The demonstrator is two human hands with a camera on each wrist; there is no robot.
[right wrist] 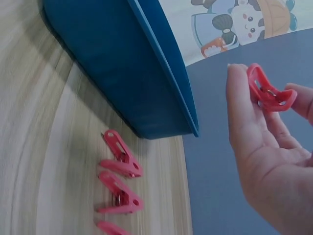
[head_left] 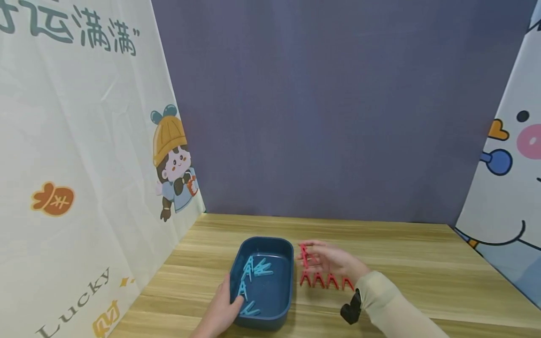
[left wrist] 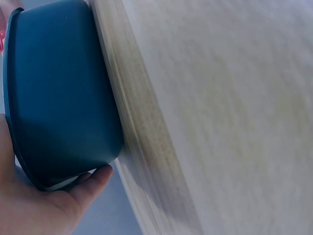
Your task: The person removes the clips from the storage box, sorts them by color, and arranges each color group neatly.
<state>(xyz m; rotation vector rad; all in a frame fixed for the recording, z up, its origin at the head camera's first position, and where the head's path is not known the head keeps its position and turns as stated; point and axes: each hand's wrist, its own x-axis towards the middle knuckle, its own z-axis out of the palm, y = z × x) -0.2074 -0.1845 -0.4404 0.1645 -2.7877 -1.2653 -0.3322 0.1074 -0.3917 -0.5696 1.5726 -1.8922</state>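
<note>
A dark blue plastic bin [head_left: 275,293] stands on the wooden table with several light blue clothespins [head_left: 263,267] lying inside. At its near left corner my left hand [head_left: 222,303] grips the rim, thumb over the edge; the left wrist view shows fingers under the rim, against the outer wall. Just right of the bin, my right hand [head_left: 331,259] holds a red clothespin [right wrist: 268,93] between thumb and fingertips, raised above the table. Beneath that hand stands a row of several more red clothespins [head_left: 319,280], legs spread.
The wooden table [head_left: 405,263] reaches back to a dark grey-blue curtain [head_left: 321,117]. A printed white cloth [head_left: 84,141] hangs on the left, and another cartoon-printed cloth [head_left: 494,202] on the right. A black object [head_left: 351,310] is at the right wrist.
</note>
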